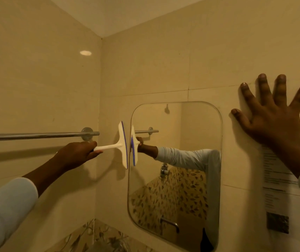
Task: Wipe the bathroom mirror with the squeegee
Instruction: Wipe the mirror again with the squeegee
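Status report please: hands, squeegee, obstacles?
Left grip holds white plastic squeegee with purple blade, at left edge of rounded frameless mirror. Right grip flat on beige wall tile. Chrome towel rail beside, not blocking.

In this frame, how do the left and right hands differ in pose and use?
The left hand is curled round the squeegee handle; the right hand holds nothing, fingers spread. The left hand is left of the mirror, just below the towel rail; the right hand lies flat on the wall right of the mirror, higher up. Both come from pale sleeves.
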`<state>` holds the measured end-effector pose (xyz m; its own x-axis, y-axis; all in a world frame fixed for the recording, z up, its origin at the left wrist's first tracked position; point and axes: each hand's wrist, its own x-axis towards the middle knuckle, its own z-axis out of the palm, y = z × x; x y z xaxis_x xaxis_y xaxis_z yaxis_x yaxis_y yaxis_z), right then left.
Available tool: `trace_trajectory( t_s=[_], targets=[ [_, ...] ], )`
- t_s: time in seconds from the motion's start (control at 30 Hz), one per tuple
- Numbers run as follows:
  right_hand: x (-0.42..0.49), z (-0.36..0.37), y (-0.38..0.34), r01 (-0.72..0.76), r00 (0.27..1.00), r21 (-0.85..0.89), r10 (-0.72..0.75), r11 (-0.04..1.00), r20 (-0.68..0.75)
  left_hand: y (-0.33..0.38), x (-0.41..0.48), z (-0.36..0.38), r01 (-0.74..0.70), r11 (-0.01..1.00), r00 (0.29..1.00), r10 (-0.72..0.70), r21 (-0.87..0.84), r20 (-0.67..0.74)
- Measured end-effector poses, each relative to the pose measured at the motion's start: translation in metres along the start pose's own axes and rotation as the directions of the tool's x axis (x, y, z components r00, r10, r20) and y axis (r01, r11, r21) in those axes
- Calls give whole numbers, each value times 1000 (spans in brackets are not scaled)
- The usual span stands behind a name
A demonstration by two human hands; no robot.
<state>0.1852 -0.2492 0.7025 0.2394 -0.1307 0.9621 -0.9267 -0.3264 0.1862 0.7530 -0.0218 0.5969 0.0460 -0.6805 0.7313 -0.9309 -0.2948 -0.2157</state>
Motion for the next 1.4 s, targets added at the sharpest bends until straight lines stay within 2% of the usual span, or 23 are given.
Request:
trace_trajectory(
  t_s=[0.17,0.3,0.43,0.57,0.73,1.03,1.4],
  targets=[
    [0,0,1,3,1000,0,-3,1000,-4,29,14,-31,-112,989,976,90,-99,-198],
    [1,0,0,1,1000,2,-1,1000,6,81,47,-61,-222,964,956,186,-146,-227],
    [-1,-2,0,-7,1000,-4,7,1000,16,141,82,-77,-403,906,880,345,-128,-326],
    [-1,-5,-2,-12,999,-23,12,1000,34,179,108,-84,-480,874,828,425,-72,-364],
    [0,-1,-2,-19,1000,-35,20,999,18,181,121,-79,-480,875,829,427,-68,-360],
    [0,5,1,-4,1000,-41,3,999,-19,134,113,-58,-421,904,867,375,-77,-329],
    [1,1,-1,-6,1000,-30,6,1000,-3,67,97,-33,-242,962,946,204,-128,-251]
  ],
)
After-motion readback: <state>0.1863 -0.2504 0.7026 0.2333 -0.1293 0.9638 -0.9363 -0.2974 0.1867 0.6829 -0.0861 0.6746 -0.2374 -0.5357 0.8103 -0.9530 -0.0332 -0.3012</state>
